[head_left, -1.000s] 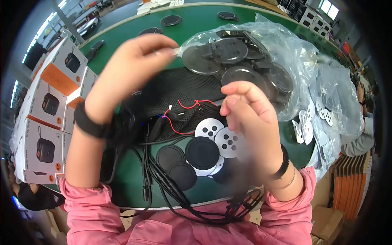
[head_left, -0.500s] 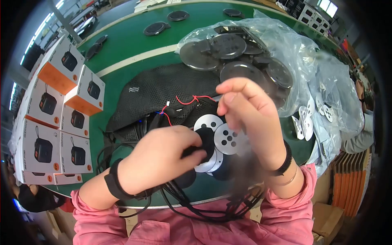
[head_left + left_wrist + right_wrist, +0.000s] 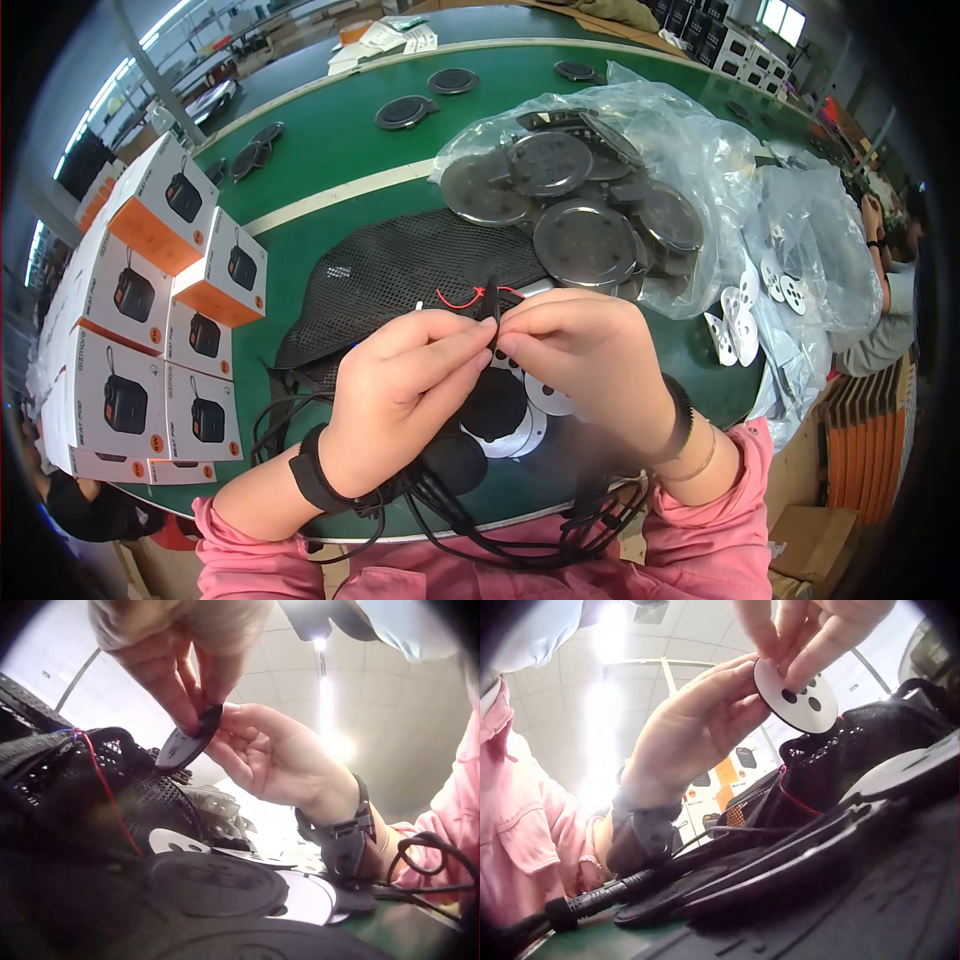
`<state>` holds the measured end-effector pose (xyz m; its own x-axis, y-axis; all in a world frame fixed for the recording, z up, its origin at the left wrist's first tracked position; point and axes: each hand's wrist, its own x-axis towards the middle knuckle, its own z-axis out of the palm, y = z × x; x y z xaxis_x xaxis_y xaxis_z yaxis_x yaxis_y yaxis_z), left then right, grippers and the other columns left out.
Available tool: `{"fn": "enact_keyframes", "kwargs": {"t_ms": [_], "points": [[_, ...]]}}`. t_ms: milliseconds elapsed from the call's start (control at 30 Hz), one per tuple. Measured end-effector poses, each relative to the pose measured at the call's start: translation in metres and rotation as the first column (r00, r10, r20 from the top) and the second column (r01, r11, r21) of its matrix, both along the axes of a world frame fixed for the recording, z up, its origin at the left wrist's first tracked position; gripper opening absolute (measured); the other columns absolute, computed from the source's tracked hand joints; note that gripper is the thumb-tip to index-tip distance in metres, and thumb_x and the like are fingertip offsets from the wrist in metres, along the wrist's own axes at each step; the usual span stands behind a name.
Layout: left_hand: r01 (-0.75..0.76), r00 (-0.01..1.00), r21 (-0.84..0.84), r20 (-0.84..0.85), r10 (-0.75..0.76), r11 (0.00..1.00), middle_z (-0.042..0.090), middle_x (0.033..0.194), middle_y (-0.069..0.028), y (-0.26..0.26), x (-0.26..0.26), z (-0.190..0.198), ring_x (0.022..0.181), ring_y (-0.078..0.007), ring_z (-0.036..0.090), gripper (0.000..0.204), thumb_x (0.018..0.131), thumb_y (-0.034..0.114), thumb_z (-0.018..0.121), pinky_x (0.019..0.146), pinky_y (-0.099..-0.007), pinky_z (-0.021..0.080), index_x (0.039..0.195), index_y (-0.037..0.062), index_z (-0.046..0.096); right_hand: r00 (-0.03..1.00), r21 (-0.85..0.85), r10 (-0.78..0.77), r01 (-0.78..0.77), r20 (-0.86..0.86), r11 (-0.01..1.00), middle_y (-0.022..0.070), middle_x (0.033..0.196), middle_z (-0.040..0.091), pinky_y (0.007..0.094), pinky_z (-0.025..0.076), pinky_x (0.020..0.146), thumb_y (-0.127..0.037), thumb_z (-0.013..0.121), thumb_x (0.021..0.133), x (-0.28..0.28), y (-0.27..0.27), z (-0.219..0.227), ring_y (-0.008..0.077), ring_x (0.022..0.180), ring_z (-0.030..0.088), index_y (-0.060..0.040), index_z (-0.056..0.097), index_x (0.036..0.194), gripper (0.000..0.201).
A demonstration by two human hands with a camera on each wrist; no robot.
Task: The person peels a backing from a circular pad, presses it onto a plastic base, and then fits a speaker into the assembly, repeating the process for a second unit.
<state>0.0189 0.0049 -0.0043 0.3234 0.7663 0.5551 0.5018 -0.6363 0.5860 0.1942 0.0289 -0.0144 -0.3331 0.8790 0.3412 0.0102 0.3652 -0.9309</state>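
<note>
My left hand [image 3: 410, 385] and right hand [image 3: 590, 370] meet above the near part of the table, fingertips pinching a thin round disc [image 3: 492, 305] seen edge-on from the head. In the right wrist view its face is a white plate with holes [image 3: 804, 705], with a thin black rim behind it. From the left wrist, the black cover disc [image 3: 187, 742] shows dark with faint marks. Below the hands lie another black disc [image 3: 495, 405] and white perforated plates [image 3: 548, 395], partly hidden by the hands.
A black mesh bag [image 3: 400, 275] with red wire lies beyond the hands. A clear plastic bag [image 3: 690, 130] holds dark round parts [image 3: 585, 243]. White boxes [image 3: 120, 385] are stacked at left. Black cables [image 3: 450, 510] run along the near edge; more white plates [image 3: 740, 320] lie right.
My left hand came down from the upper left to the pile of black discs, took hold there, then rose to meet the right hand. The right hand stayed nearly in place.
</note>
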Motion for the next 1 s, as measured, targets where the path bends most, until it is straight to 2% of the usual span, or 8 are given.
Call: {"fn": "enact_keyframes", "kwargs": {"t_ms": [133,200,267,500,700,867,933,1000], "points": [[-0.007,0.999,0.027,-0.033,0.008,1.0,0.059,0.083,-0.0059,-0.001,0.001,-0.001,0.067,-0.017,0.058,0.025,0.07,-0.001,0.063,0.057,-0.0247,0.046,0.094,0.002,0.062,0.999,-0.076,0.014,-0.017,-0.036,0.997,0.0057,0.082,0.06,0.0176,0.046,0.058,0.002,0.06,0.076,0.0,-0.001,-0.002,0.007,0.069,0.057,0.0044,0.062,0.08,0.005],[-0.009,0.999,0.043,-0.041,0.011,0.999,0.059,0.083,-0.0059,-0.001,0.001,-0.002,0.067,-0.017,0.058,0.025,0.069,-0.001,0.063,0.057,-0.0248,0.046,0.094,0.0021,0.062,0.995,-0.172,0.043,-0.058,-0.088,0.983,0.0057,0.083,0.06,0.0179,0.046,0.06,0.002,0.06,0.076,0.001,-0.001,-0.002,0.0076,0.071,0.057,0.005,0.061,0.082,0.007],[-0.002,0.999,0.088,-0.053,0.007,0.996,0.058,0.081,-0.0056,-0.001,0.001,-0.002,0.066,-0.0173,0.057,0.025,0.069,-0.001,0.063,0.055,-0.0253,0.046,0.094,0.0022,0.062,0.993,-0.181,0.043,-0.062,-0.106,0.981,0.0057,0.083,0.06,0.0182,0.046,0.061,0.002,0.06,0.076,0.0,-0.001,-0.003,0.0079,0.072,0.057,0.0051,0.061,0.082,0.007],[-0.004,0.999,0.077,-0.042,0.007,0.997,0.057,0.081,-0.0051,0.0,0.001,-0.002,0.067,-0.0179,0.057,0.026,0.068,-0.002,0.062,0.057,-0.0261,0.045,0.094,0.0018,0.062,0.985,-0.265,0.069,-0.109,-0.158,0.958,0.0058,0.084,0.06,0.0192,0.045,0.064,0.002,0.061,0.076,0.001,0.0,-0.003,0.0081,0.074,0.056,0.0046,0.062,0.082,0.007],[0.017,0.992,0.117,-0.124,-0.003,0.993,0.058,0.084,-0.0058,-0.002,0.002,-0.002,0.07,-0.0203,0.057,0.029,0.065,-0.003,0.063,0.06,-0.0279,0.046,0.094,0.0023,0.062,0.97,-0.327,0.055,-0.133,-0.237,0.935,0.0041,0.083,0.058,0.0183,0.046,0.062,0.004,0.059,0.075,0.0,-0.001,-0.009,0.0074,0.073,0.056,0.0057,0.06,0.081,0.006],[0.052,0.992,0.171,-0.126,-0.031,0.984,0.059,0.084,-0.0077,-0.002,0.003,-0.003,0.071,-0.021,0.058,0.028,0.066,-0.006,0.061,0.062,-0.0275,0.046,0.093,0.0009,0.061,0.964,-0.284,0.051,-0.128,-0.263,0.95,0.0047,0.086,0.055,0.0178,0.047,0.061,0.006,0.058,0.074,-0.001,-0.003,-0.013,0.0075,0.073,0.056,0.0063,0.058,0.079,0.005],[0.043,0.994,0.138,-0.103,-0.028,0.989,0.059,0.084,-0.0082,-0.004,0.003,-0.003,0.071,-0.0211,0.058,0.028,0.066,-0.006,0.062,0.062,-0.0279,0.046,0.093,0.001,0.062,0.956,-0.273,0.055,-0.137,-0.287,0.952,0.0052,0.087,0.054,0.0178,0.047,0.061,0.007,0.058,0.073,-0.002,-0.003,-0.014,0.0076,0.073,0.056,0.0062,0.057,0.078,0.006],[0.032,0.997,0.105,-0.08,-0.024,0.994,0.059,0.084,-0.0087,-0.005,0.003,-0.004,0.071,-0.0213,0.058,0.028,0.066,-0.005,0.062,0.062,-0.0284,0.046,0.093,0.0011,0.062,0.961,-0.136,0.069,-0.109,-0.268,0.985,0.0062,0.087,0.053,0.0183,0.047,0.061,0.009,0.058,0.07,-0.003,-0.001,-0.017,0.0082,0.073,0.056,0.0056,0.056,0.077,0.008]]}}
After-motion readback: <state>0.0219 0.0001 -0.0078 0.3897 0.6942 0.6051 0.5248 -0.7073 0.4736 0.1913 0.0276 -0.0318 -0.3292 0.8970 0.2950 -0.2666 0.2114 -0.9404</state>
